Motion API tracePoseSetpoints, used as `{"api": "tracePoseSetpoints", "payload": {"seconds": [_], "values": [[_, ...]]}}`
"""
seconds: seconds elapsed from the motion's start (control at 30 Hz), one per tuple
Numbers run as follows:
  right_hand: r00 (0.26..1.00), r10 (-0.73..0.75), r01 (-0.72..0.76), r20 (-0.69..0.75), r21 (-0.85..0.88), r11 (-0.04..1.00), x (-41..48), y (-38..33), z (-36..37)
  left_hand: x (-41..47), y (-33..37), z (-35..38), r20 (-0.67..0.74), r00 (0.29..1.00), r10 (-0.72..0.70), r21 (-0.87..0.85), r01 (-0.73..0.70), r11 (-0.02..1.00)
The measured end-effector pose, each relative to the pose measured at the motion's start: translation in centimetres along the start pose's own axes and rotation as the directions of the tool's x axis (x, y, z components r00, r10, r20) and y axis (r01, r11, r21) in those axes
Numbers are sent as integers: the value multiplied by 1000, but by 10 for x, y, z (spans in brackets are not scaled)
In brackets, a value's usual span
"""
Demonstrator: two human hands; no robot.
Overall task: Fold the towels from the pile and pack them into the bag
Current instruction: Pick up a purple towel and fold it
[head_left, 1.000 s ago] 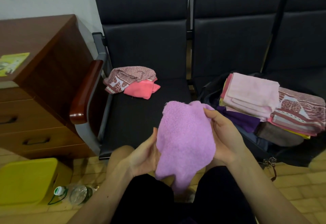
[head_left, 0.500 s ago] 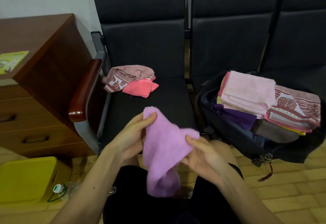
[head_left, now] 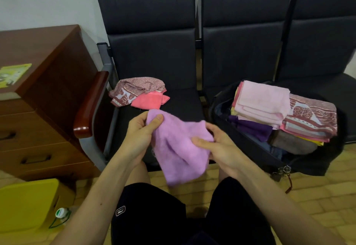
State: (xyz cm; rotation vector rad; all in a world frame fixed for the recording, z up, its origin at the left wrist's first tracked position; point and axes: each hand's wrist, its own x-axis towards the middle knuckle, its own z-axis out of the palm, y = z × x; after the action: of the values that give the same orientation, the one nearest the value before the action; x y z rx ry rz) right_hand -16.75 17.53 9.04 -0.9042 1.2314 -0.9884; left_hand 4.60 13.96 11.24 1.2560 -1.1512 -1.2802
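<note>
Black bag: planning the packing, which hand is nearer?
Right. The right hand pinches the lilac towel just left of the bag; the left hand grips its other corner, farther left.

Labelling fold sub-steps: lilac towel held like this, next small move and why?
Probably draw the hands apart to stretch the top edge flat. The fluffy lilac towel hangs bunched between them: the left hand pinches an upper corner, the right hand grips the edge nearby. It looks too crumpled to fold or pack into the black fabric bag yet.
</note>
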Motion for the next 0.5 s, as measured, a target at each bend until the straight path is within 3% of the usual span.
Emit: {"api": "tracePoseSetpoints", "payload": {"seconds": [0.07, 0.17, 0.27, 0.5], "values": [[974, -195, 176, -116, -154, 972, 6, -14, -8, 2, 3, -1, -7, 1000, 0, 35, 0, 999], [902, -429, 357, -49, -476, 804, 10, -44, -14, 4, 13, -4, -15, 1000, 23, 73, -22, 997], [848, -525, 461, 76, -594, 659, 10, -60, -11, 8, 30, -10, -29, 998, 64, 92, -61, 994], [789, -598, 504, 141, -704, 500, 11, -91, -9, 6, 54, -17, -24, 998, 55, 113, -52, 992]]}}
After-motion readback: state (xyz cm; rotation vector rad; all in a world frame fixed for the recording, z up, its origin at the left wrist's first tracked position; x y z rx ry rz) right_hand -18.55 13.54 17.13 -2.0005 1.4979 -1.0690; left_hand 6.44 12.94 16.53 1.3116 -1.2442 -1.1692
